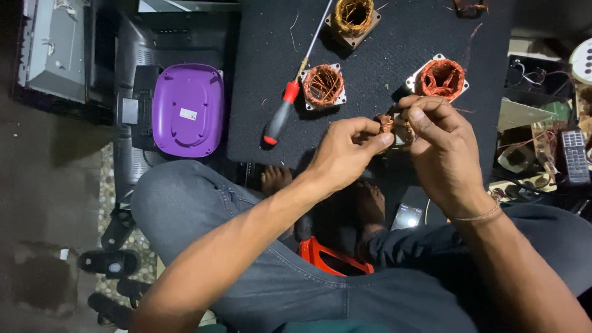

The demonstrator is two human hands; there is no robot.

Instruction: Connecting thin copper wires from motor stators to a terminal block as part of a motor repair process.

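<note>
Pinching from both sides, the left hand (pixel 345 151) and the right hand (pixel 441 148) are seen closed together on a small copper-wound coil piece (pixel 387 125), which is held in the air just above the near edge of the black mat (pixel 259 92). The thumb and forefinger of each hand are clamped on the piece, so that most of it is hidden. Three copper-wound stators are laid on the mat: one (pixel 323 86) near the middle, one (pixel 441 78) just beyond the right hand, and one (pixel 353 18) at the far edge. A red-and-black screwdriver (pixel 285 108) is laid beside the middle stator, its shaft pointing to the far edge. A purple lid-like object (pixel 187 109) is seen off the mat's left edge.
</note>
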